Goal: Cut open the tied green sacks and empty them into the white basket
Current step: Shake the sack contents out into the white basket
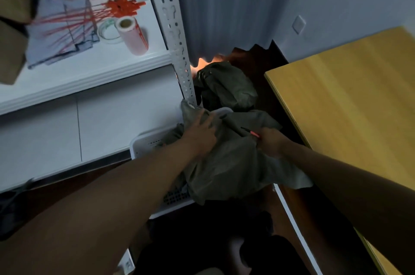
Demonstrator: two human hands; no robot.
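Note:
A crumpled green sack (231,162) lies draped over the white basket (146,140) on the floor and hides most of it. My left hand (199,133) presses flat on the sack's upper left part. My right hand (269,142) grips the sack's right side and holds a small tool with a red handle (252,132), whose dark tip points up-left over the fabric. A second green sack (224,86) sits behind, bunched against the curtain. What is inside the basket is hidden.
A white metal shelf unit (179,50) stands at left, with red cable ties (123,7), a tape ring and a paper roll (132,34) on its shelf. A yellow wooden tabletop (348,99) juts in at right. A grey curtain (224,5) hangs behind.

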